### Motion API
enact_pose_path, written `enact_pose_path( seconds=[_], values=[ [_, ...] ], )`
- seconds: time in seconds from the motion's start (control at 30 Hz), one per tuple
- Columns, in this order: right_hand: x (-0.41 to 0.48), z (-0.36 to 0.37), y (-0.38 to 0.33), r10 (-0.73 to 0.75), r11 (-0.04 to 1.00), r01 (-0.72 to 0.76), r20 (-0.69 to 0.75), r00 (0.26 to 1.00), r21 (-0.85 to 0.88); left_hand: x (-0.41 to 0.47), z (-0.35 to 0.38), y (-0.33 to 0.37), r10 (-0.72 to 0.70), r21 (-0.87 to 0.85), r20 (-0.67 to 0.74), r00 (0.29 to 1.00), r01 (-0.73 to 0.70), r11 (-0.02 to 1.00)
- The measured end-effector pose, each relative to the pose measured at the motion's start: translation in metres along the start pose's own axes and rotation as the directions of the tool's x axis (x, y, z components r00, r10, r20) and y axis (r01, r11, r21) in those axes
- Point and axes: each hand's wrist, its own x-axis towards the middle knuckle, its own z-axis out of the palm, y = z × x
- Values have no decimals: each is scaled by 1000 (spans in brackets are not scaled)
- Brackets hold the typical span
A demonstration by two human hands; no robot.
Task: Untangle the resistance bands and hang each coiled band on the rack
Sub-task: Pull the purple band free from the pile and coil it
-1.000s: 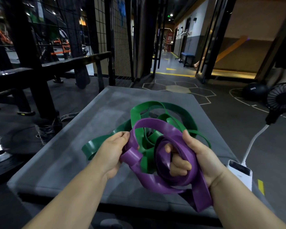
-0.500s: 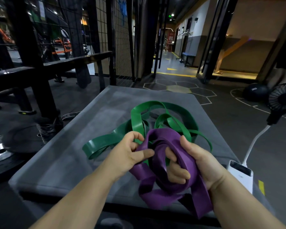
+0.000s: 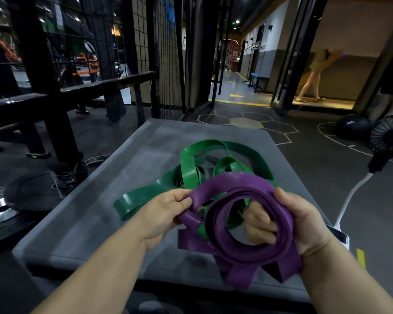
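Left hand (image 3: pixel 161 214) shifted along purple band (image 3: pixel 236 183) (right fingers (image 3: pixel 259 225) half-hidden).

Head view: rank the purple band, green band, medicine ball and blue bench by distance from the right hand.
1. purple band, gripped in the right hand.
2. green band, on the mat, ahead-left.
3. medicine ball, ahead-right, beyond the mat.
4. blue bench, far ahead.

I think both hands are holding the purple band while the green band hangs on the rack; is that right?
Not quite. The head view shows the green band lying tangled on the grey pad, not hanging on the rack. The left hand and right hand do both hold the purple band.
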Motion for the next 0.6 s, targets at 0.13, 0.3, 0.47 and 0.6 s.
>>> enact_pose_path(
  seconds=[0.13,0.3,0.47,0.6],
  values=[
    [-1,0,-7,-83,993,82,7,997,90,-3,4,-4,-63,-216,140,988,92,972],
    [1,3,-6,-131,989,131,-7,991,61,-1,6,-15,-117,-482,195,974,198,853],
    [2,6,-6,-165,986,165,-8,986,15,-5,0,-8,139,-561,254,957,29,827],
    [4,14,-6,-157,986,155,36,987,63,-6,17,-10,-92,-308,197,976,150,940]
  ],
)
